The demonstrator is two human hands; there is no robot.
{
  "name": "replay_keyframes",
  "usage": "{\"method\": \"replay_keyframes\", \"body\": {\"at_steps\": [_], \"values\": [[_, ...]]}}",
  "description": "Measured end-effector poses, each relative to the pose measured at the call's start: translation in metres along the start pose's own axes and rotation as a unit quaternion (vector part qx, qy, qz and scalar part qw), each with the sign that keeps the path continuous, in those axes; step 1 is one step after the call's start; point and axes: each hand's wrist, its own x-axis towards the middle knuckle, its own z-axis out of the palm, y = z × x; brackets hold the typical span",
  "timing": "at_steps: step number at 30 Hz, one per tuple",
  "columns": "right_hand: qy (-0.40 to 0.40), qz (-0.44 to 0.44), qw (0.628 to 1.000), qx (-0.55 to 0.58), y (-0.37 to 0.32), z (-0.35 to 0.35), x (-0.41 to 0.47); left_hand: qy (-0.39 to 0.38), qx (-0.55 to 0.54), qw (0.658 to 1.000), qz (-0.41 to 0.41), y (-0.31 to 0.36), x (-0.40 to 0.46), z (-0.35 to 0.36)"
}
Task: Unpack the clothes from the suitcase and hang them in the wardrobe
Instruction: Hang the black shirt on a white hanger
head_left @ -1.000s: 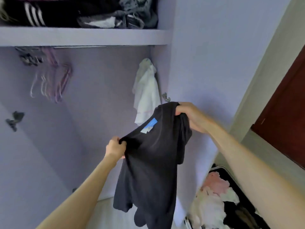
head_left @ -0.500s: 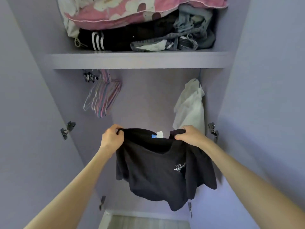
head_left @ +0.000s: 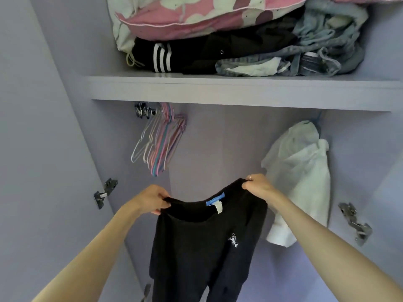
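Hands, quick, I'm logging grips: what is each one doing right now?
Left hand: closed, gripping the black shirt at one shoulder.
Right hand: closed, gripping the black shirt at the other shoulder.

shelf (head_left: pixel 218 88): pink floral bedding (head_left: pixel 196 16) atop folded dark and denim clothes | door hinges (head_left: pixel 104 192) at both sides

The light is soft and even, a cool daylight that gives the wardrobe walls (head_left: pixel 218 149) a lilac tone. Under the shelf (head_left: pixel 218 88) lies a mild shadow. The black shirt (head_left: pixel 202 247) loses its folds in darkness. The wide lens bends the edges outward, and the whole picture is slightly soft.
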Motion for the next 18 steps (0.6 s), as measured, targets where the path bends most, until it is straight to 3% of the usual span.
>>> {"method": "replay_keyframes", "body": {"at_steps": [7,11,15,18], "values": [[-0.108,-0.008,0.993,-0.034,-0.070,0.049,0.077,-0.020,-0.065,0.998,0.011,-0.021,0.053,-0.057],[-0.163,-0.003,0.986,-0.020,-0.109,0.087,0.108,-0.032,-0.049,0.998,0.022,-0.023,0.070,-0.082],[-0.159,0.003,0.970,0.185,-0.150,0.118,0.134,-0.071,-0.050,0.996,0.015,-0.032,0.075,-0.096],[-0.179,-0.002,0.926,0.333,-0.180,0.134,0.149,-0.092,-0.048,0.995,0.003,-0.037,0.079,-0.099]]}}
